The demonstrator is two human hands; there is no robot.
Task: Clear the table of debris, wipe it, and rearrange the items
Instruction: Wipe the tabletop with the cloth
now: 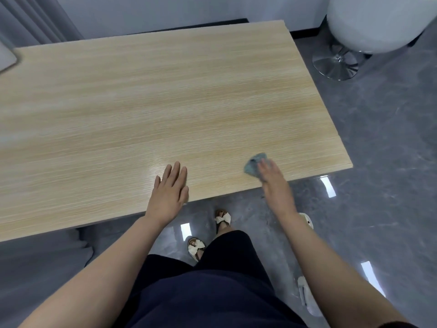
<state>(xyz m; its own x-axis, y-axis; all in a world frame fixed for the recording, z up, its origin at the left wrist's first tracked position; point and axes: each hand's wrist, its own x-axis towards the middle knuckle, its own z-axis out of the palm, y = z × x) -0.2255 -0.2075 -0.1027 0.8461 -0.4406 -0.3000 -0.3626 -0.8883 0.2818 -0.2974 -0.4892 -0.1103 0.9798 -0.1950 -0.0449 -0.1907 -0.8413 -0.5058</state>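
A: What's your left hand (170,188) doing?
B: It lies flat on the table (142,102), fingers straight and close together.
A: And the cloth (254,166)?
B: Near the table's front right edge, under your right hand (272,178), fingers pressing it down. No readable writing anywhere.

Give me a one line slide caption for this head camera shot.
Right hand presses a blue-grey cloth near the wooden table's front edge; left hand rests flat beside it.
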